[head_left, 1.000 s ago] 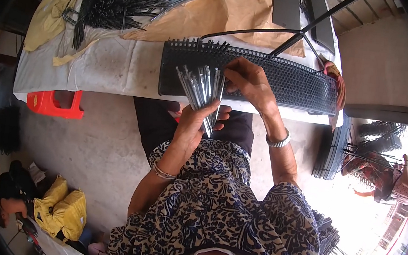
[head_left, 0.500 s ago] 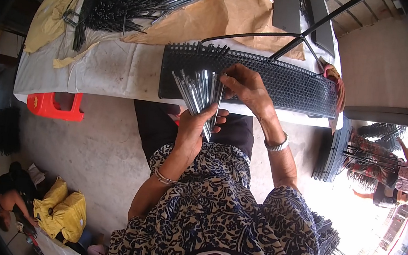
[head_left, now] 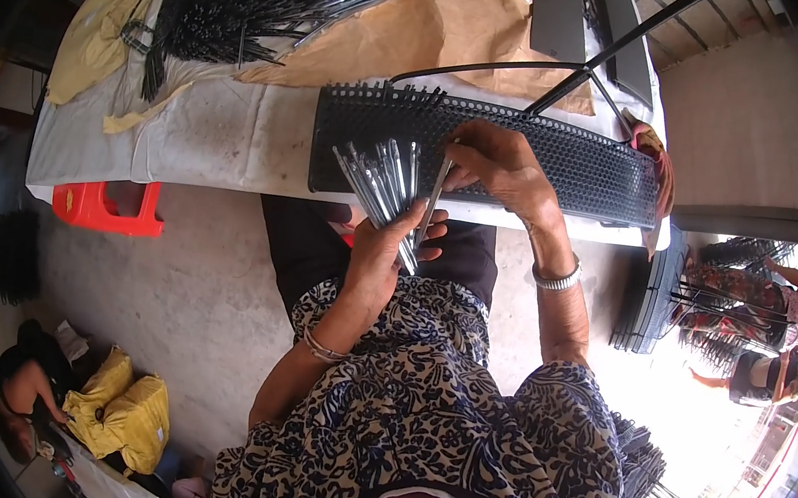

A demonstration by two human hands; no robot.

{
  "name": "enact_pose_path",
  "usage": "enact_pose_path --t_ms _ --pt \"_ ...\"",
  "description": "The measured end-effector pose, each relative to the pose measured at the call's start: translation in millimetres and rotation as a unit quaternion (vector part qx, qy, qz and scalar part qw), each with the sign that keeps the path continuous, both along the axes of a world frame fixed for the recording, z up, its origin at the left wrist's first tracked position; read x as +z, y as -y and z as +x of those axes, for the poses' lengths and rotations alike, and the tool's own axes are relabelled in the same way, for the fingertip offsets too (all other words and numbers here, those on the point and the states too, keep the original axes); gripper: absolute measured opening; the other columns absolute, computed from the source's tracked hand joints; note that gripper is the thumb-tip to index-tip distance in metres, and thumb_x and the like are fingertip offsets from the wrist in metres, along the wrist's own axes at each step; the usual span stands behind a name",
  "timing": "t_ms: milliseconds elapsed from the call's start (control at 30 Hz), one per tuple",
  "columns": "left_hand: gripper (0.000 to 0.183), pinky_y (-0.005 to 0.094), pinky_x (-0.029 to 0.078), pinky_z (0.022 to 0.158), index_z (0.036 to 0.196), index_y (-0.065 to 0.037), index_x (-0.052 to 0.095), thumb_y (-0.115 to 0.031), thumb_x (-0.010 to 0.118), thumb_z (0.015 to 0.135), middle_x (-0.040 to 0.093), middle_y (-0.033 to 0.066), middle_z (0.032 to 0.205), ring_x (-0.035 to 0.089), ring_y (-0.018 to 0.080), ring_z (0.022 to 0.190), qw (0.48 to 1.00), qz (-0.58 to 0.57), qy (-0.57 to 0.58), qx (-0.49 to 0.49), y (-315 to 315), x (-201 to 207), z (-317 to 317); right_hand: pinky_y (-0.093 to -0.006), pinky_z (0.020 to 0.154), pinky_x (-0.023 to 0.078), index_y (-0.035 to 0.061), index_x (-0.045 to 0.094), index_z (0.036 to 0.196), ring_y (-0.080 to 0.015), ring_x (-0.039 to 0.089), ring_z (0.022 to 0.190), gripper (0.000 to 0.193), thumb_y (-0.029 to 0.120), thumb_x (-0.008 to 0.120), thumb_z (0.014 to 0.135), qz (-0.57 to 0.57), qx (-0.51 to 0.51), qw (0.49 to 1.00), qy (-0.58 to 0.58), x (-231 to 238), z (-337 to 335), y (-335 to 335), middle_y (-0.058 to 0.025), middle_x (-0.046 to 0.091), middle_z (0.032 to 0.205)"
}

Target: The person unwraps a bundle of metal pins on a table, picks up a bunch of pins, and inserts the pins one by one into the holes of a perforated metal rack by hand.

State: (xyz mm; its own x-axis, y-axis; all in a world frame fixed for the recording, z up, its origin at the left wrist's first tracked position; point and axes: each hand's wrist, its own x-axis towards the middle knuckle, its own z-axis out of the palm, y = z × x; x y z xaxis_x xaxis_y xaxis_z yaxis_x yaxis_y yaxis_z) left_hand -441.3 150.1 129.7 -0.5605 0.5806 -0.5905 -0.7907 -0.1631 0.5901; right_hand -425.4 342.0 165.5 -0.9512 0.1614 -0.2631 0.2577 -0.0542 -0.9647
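Note:
My left hand (head_left: 385, 252) is closed round a fanned bundle of thin, shiny metal rods (head_left: 377, 181), their upper ends spread apart. With thumb and fingertips, my right hand (head_left: 504, 171) pinches the top of a single thin rod (head_left: 437, 187) at the bundle's right side. That rod's lower end runs down to my left fingers. Just behind both hands stands a long black perforated rack (head_left: 564, 159) on the table's front edge. Several short rod ends (head_left: 405, 96) stick up from the holes along its upper left part.
A big heap of dark rods (head_left: 268, 12) lies on brown paper (head_left: 411, 41) over the white-covered table (head_left: 186, 144). A black bar frame (head_left: 562, 89) crosses above the rack. Below the table's left end sits a red stool (head_left: 110, 206). Other people are at far left and right, near yellow sacks (head_left: 124, 415).
My right hand has shifted slightly right, drawing one rod away from the bundle. My left hand with the bundle has hardly moved.

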Motion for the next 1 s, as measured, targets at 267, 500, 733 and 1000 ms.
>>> enact_pose_path --t_ms 267,500,733,1000 --pt "0.024 0.0396 0.058 0.074 0.109 -0.004 0.059 -0.022 0.057 0.093 0.064 0.0128 0.093 0.065 0.0213 0.084 0.994 0.035 0.101 -0.006 -1.7 -21.6 4.9 -0.0268 0.066 0.052 -0.0021 0.056 0.097 -0.0176 0.070 0.076 0.010 0.005 0.056 0.090 0.338 -0.260 0.884 -0.191 12.6 -17.1 -12.9 -0.0113 0.069 0.078" --pt "0.021 0.0395 0.058 0.078 0.108 0.000 0.059 -0.016 0.055 0.094 0.064 0.0133 0.092 0.065 0.0220 0.085 0.993 0.050 0.108 -0.001 -3.6 -23.1 4.5 -0.0274 0.063 0.052 -0.0006 0.054 0.094 -0.0177 0.069 0.071 0.006 0.003 0.057 0.089 0.358 -0.243 0.873 -0.226 -6.4 -31.4 -17.0 -0.0104 0.068 0.075" --pt "0.020 0.0424 0.057 0.082 0.107 0.001 0.059 -0.012 0.053 0.094 0.063 0.0148 0.093 0.064 0.0232 0.087 0.992 0.066 0.111 0.000 -5.3 -20.4 4.4 -0.0278 0.062 0.053 -0.0001 0.053 0.095 -0.0184 0.069 0.071 0.007 0.003 0.056 0.090 0.358 -0.234 0.870 -0.245 -12.9 -34.0 -19.5 -0.0103 0.068 0.075" --pt "0.023 0.0458 0.056 0.082 0.113 0.000 0.055 -0.013 0.051 0.094 0.062 0.0160 0.098 0.063 0.0248 0.092 0.990 0.056 0.127 -0.006 -3.0 -17.1 3.9 -0.0317 0.060 0.052 0.0004 0.052 0.095 -0.0237 0.069 0.070 0.007 0.003 0.056 0.090 0.416 -0.196 0.859 -0.223 -0.8 -31.5 -16.4 -0.0131 0.067 0.075"
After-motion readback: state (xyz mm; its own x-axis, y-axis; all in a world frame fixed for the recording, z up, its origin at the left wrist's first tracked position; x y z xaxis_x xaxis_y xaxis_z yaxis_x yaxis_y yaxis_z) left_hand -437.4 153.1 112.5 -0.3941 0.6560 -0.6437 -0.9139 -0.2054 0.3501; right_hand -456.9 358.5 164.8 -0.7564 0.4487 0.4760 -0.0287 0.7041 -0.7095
